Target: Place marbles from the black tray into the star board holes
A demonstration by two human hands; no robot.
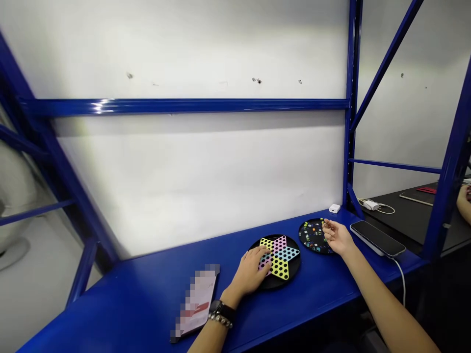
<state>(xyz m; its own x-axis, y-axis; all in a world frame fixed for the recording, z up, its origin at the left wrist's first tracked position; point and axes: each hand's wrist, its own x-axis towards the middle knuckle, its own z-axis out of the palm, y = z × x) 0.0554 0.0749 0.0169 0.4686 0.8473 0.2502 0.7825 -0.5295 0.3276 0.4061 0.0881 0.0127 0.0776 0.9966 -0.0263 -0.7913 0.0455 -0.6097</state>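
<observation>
The blue steel shelf [147,289] runs along a white wall and carries the following items, listed left to right. A paper packet [196,304], its surface pixelated and unreadable, lies flat near the front edge. A star-patterned Chinese checkers board [283,257], multicoloured with black holes, sits on a round black base. A round black tray of coloured marbles [312,235] lies just beside it. A small white box [334,208] stands near the wall, behind the tray. A black smartphone [375,237] lies face up on a flat white case [368,245], and a white cable [404,282] runs from that stack over the front edge.
</observation>
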